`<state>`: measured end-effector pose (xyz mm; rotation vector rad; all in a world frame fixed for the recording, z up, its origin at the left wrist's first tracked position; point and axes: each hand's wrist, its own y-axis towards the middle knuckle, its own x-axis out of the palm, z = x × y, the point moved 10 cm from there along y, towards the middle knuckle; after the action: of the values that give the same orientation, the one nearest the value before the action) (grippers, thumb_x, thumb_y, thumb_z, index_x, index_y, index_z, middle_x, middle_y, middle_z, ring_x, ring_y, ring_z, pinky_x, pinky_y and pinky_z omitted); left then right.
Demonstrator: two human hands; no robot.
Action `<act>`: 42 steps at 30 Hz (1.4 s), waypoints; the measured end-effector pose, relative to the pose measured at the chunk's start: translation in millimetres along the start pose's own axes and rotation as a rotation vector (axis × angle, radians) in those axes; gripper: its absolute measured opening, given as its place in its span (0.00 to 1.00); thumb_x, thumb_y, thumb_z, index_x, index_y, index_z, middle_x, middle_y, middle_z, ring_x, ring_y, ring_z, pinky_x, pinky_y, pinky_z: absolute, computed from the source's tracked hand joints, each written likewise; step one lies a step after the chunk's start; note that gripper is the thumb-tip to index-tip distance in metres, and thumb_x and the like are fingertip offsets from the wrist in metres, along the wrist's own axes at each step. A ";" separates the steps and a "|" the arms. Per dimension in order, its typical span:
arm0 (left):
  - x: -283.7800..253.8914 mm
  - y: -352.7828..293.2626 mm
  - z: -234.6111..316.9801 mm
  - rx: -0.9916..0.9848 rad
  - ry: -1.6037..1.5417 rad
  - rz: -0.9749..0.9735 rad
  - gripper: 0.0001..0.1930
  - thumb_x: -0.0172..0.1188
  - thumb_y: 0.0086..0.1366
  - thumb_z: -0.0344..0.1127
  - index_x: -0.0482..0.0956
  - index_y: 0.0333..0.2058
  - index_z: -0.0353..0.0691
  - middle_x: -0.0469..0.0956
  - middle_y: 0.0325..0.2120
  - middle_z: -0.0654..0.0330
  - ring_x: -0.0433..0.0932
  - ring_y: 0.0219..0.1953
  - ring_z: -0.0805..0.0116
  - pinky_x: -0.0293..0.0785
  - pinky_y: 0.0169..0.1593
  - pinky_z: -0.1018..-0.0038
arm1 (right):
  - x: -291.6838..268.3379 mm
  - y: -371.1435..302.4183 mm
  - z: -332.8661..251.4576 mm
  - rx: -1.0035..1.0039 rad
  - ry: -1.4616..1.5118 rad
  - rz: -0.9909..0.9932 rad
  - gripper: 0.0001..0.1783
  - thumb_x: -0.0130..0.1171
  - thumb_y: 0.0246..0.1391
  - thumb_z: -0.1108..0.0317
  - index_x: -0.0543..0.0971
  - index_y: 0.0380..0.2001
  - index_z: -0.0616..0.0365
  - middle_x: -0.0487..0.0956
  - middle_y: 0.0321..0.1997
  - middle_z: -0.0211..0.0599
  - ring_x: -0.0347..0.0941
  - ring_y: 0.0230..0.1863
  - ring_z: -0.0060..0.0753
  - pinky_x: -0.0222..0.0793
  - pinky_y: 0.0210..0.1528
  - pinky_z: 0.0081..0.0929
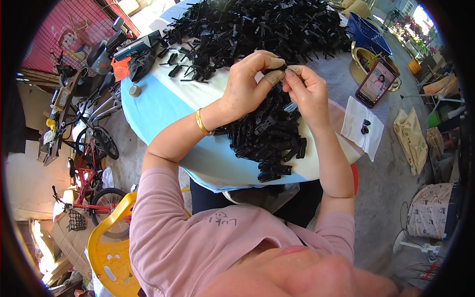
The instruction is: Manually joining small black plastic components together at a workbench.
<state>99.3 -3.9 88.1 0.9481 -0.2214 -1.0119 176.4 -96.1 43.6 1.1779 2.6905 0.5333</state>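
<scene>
Head view: both hands are up over the middle of the worktop (163, 106), close together, fingertips nearly touching. The left hand (247, 81) has its fingers curled, w/ thumb and first finger pressed together on a small black plastic piece (283, 68). The right hand (308, 91) pinches the same bit from the other side; a thin grey-blue part (291, 107) sticks out under its fingers. Can't tell exactly how the small piece is shaped, it's mostly hidden by fingertips. A gold bangle (202, 123) sits on the left wrist.

Right under the hands, a small heap of black clips (269, 138) runs down to the near edge of the worktop. A much bigger pile of black pieces (257, 29) covers the far side. The worktop has a light blue & white cover. Near the far left edge lie a small round grey thing (134, 90) and an orange scrap (120, 68).

On the right side a phone (377, 82) w/ a lit screen leans by a gold tin (363, 59). A white paper (363, 126) w/ two dark bits on it hangs at the right edge.

Off the worktop: yellow chair (111, 247) at lower left, bikes (91, 143) at left, sacks (413, 138) on the floor at right.
</scene>
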 end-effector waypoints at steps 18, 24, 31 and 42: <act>35.3 -14.6 -53.3 -0.861 -1.161 -0.103 0.18 0.39 0.66 0.30 0.59 0.54 0.31 0.67 0.47 0.45 0.74 0.44 0.61 0.75 0.45 0.73 | -2.1 -9.0 -51.5 -0.418 -0.237 -0.065 0.06 0.61 0.44 0.79 0.74 0.28 0.63 0.74 0.29 0.28 0.67 0.27 0.12 0.63 0.29 0.09; 39.6 -15.0 -44.3 -0.720 -1.045 -0.241 0.19 0.43 0.65 0.30 0.60 0.54 0.33 0.71 0.42 0.57 0.74 0.41 0.68 0.75 0.47 0.73 | -9.4 -10.4 -52.1 -0.428 -0.162 0.015 0.07 0.61 0.44 0.80 0.74 0.29 0.63 0.74 0.29 0.28 0.69 0.28 0.15 0.65 0.31 0.11; 36.6 -8.1 -6.8 -0.371 -0.409 -0.437 0.24 0.51 0.58 0.21 0.59 0.55 0.31 0.69 0.46 0.58 0.73 0.40 0.76 0.71 0.44 0.80 | -19.1 6.1 -7.5 -0.082 -0.069 0.053 0.11 0.61 0.45 0.78 0.72 0.34 0.61 0.75 0.29 0.28 0.71 0.31 0.17 0.68 0.35 0.13; 27.6 -3.8 -26.1 -0.381 -0.423 -0.280 0.20 0.49 0.59 0.21 0.61 0.51 0.32 0.70 0.44 0.55 0.74 0.41 0.71 0.72 0.47 0.75 | -0.6 4.8 15.9 0.158 0.234 -0.077 0.08 0.50 0.56 0.70 0.74 0.36 0.62 0.71 0.24 0.29 0.56 0.16 0.08 0.48 0.16 0.06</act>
<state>126.7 -11.7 62.7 0.4166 -0.2397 -1.4517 184.6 -89.4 30.8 1.1048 3.0124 0.4826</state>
